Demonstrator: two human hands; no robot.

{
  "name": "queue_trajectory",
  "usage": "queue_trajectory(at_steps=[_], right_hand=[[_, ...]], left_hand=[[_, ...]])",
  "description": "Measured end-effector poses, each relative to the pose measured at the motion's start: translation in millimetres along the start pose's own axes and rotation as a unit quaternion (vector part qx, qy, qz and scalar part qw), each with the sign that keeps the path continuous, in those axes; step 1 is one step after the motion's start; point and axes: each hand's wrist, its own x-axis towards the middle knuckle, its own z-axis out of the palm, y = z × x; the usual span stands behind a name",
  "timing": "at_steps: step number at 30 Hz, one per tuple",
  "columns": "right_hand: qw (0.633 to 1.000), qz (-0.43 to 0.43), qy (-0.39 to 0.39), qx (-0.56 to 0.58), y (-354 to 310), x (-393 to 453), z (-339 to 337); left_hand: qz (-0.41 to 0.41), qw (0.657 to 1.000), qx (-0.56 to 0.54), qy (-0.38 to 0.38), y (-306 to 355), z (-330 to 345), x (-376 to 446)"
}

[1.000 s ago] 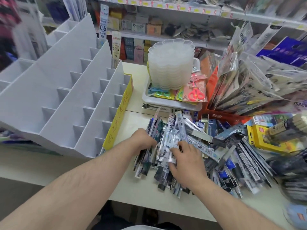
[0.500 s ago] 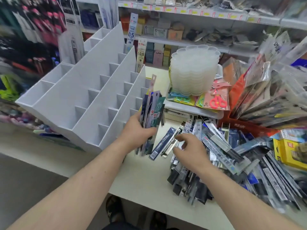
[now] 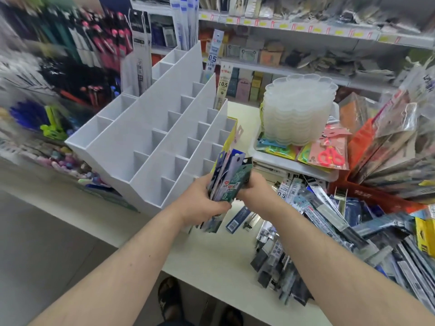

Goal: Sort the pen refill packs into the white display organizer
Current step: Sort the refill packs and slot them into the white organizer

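A: Left hand (image 3: pixel 200 203)?
B: Fingers curled tight round an upright bundle of refill packs (image 3: pixel 229 177), just in front of the white organizer (image 3: pixel 150 147).
A: Right hand (image 3: pixel 255 194)?
B: Curled against the bundle's far side, gripping too. Loose pile of packs (image 3: pixel 329 222) lies right on the counter (image 3: pixel 211 260).

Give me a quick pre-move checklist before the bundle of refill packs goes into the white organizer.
1. Bundle held: ok. The left hand grips the bundle of refill packs upright, and the right hand grips its far side.
2. Bundle near the white organizer: ok, just in front of its near right corner.
3. Free slots: ok. The near compartments look empty; a few packs stand only at the far end.
4. Packs sorted by type: cannot tell; the labels are mixed colours and mostly unreadable.
5. Loose pile on the table: ok, apart from the hands.
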Motion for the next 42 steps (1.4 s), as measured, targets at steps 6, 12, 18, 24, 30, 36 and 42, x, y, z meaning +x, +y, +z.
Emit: queue_trajectory(at_steps=[6,12,18,24,30,36,42], right_hand=[[0.985,0.067,0.094,0.132,9,-13,-17],[0.938,0.135,0.136,0.289,-11,-19,20],[0.939,0.147,0.067,0.304,-18,-19,44],[0.968,0.127,0.003,0.216,-17,-15,50],[0.983,0.102,0.088,0.126,9,-30,16],[0.95,0.057,0.008,-0.306,51,-34,10],[0.814,0.121,0.028,-0.567,80,-28,6]], left_hand=[[-0.028,0.993,0.009,0.114,-6,-12,0],[-0.027,0.98,-0.043,0.194,-1,25,12],[-0.008,0.979,-0.109,0.169,-12,37,10],[-0.045,0.942,-0.169,0.285,-5,46,4],[0.025,0.95,-0.009,0.312,-16,30,-1],[0.051,0.956,-0.009,0.288,-49,37,-7],[0.032,0.959,0.019,0.282,-69,54,-9]])
